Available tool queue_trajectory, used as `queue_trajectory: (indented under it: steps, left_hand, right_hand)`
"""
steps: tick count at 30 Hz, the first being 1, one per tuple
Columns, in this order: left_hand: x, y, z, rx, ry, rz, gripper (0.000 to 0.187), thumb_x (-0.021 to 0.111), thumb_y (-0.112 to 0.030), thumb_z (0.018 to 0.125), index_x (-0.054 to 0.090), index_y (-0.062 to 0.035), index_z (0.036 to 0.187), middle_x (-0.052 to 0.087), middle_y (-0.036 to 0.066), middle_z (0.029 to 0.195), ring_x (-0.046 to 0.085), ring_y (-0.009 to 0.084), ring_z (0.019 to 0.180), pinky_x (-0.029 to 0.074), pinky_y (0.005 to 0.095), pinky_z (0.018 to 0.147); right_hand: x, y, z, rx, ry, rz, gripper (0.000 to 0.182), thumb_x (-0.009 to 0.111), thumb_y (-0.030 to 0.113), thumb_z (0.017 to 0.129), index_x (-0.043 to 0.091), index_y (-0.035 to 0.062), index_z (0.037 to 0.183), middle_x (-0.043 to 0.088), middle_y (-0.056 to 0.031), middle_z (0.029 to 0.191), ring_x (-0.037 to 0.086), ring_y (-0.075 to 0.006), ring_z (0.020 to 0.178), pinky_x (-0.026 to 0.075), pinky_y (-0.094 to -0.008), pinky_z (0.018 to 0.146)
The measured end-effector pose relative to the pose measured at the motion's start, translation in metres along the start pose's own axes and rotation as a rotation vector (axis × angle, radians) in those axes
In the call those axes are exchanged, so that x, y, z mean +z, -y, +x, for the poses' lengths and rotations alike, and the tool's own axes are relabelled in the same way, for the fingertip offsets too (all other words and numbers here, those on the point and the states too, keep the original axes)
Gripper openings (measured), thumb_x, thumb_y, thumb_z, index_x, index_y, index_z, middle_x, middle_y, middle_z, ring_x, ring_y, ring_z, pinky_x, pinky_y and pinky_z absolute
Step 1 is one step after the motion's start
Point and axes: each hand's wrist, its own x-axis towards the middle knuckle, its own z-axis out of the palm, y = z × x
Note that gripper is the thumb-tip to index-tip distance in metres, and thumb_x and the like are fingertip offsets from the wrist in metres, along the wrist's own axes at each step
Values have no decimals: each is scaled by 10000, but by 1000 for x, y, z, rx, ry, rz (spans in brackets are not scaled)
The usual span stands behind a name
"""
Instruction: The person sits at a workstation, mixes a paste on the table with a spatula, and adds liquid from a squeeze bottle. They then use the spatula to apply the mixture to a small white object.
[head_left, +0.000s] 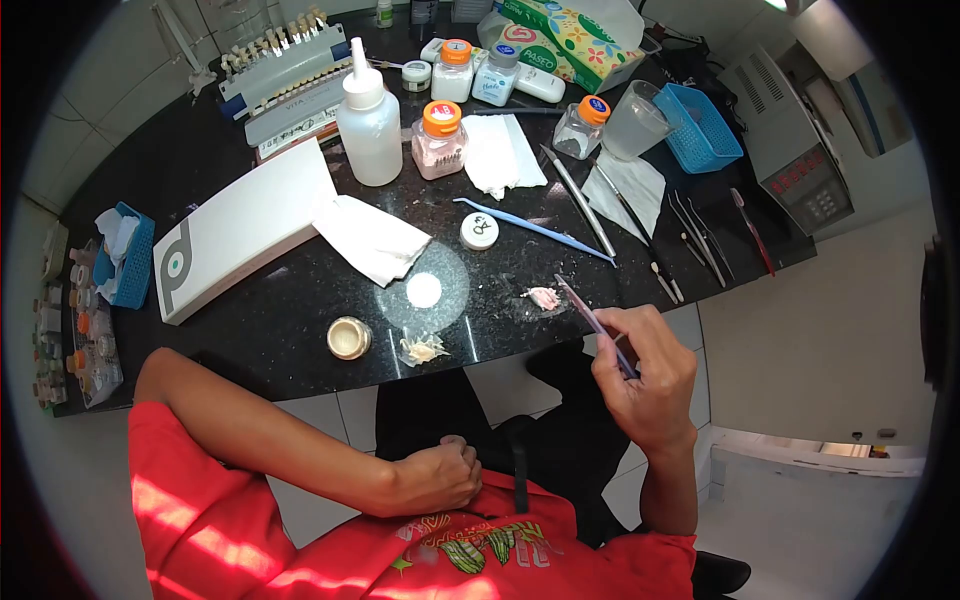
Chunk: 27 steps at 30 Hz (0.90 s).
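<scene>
My right hand [650, 375] is closed around a slim purple-grey spatula-like tool [598, 322], whose exact kind I cannot make out. The tool's tip points away from me, just right of a small pink-and-white lump of paste [544, 298] on the black speckled counter [300, 300]. My left hand [440, 474] rests at my lap with its fingers curled in, and I see nothing in it. In front of me on the counter lie an open small jar [349, 339] with cream-coloured contents and a yellowish crumbly lump [424, 349]. A white lid [479, 231] with handwriting sits farther back.
A white squeeze bottle [371, 130], a pink powder jar [439, 145] and a white box [245, 235] stand behind. A blue double-ended tool [535, 232], brushes [625, 205] and tweezers [703, 240] lie to the right. A blue basket [705, 135] adjoins a control unit [785, 130].
</scene>
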Motion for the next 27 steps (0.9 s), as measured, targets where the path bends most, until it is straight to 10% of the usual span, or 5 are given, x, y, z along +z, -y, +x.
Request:
queue_trajectory:
  steps: [12,27]
  left_hand:
    - [0,6,3,-31,8,-17,196,589,-206,892,668,-48,978,600,17,804,624,167,789,456,303,671]
    - [4,9,4,-31,50,-17,252,588,-224,900,672,-36,1045,618,23,836,631,181,816,464,312,695]
  right_hand:
    - [14,-9,-20,-70,109,-206,465,730,-2,764,713,115,1214,593,-42,917,636,-192,651,511,-334,547]
    - [13,-14,-15,-65,98,-98,406,701,-8,782,745,122,1163,604,-55,898,633,-221,623,502,-359,567]
